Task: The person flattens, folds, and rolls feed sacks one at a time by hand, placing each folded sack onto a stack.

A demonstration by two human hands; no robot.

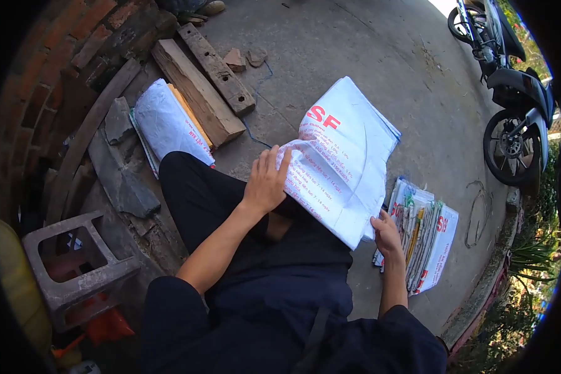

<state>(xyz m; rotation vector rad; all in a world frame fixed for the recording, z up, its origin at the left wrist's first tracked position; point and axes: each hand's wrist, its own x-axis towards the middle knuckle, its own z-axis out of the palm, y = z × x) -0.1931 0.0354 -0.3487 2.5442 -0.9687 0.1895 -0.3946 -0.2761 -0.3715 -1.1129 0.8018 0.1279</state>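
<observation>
Over concrete (368, 56), brick wall (40, 93) left, motorbike (516, 87) right, both hands (268, 181) (389, 235) holding white sack (346, 168)

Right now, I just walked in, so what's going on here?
Someone seated low is handling a folded white sack with red print. The left hand lies on its left edge, and the right hand grips its lower right edge. More sacks lie in a stack to the right, and another white bundle lies left, beside a wooden beam.
</observation>
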